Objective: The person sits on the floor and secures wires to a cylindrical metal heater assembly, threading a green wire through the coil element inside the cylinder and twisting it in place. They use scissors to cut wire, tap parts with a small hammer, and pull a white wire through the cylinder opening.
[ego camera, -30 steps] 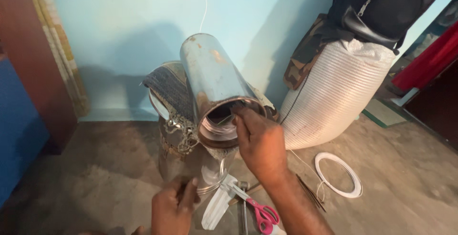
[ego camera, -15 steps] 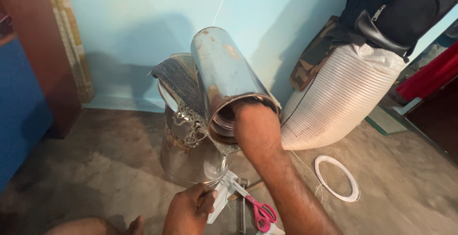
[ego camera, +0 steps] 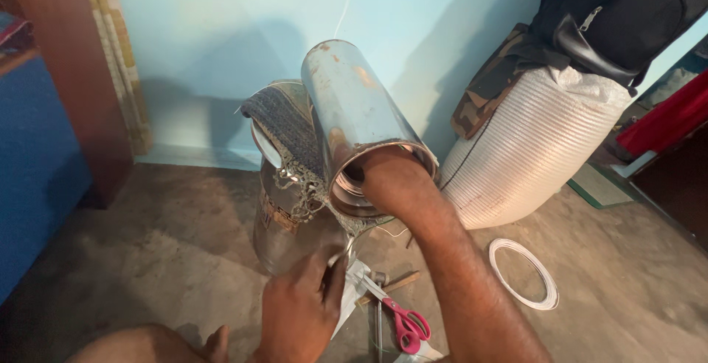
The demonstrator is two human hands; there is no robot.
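The right hand [ego camera: 391, 179] is buried inside the open mouth of the tilted, rust-spotted grey metal cylinder [ego camera: 354, 112] at frame centre, so whether its fingers are closed cannot be told. The left hand [ego camera: 302, 304], fingers loosely curled, presses the shiny steel vessel [ego camera: 284, 223] beneath. The inside work looks under way, not finished. Pink-handled scissors [ego camera: 405, 325] lie just below; bare concrete floor [ego camera: 147, 245] opens at lower left.

The right hand [ego camera: 383, 179], which a second ago gripped the rim of the metal cylinder [ego camera: 358, 123], has gone inside it past the wrist. The left hand [ego camera: 299, 311] has risen from the floor to the steel vessel's [ego camera: 284, 230] base.
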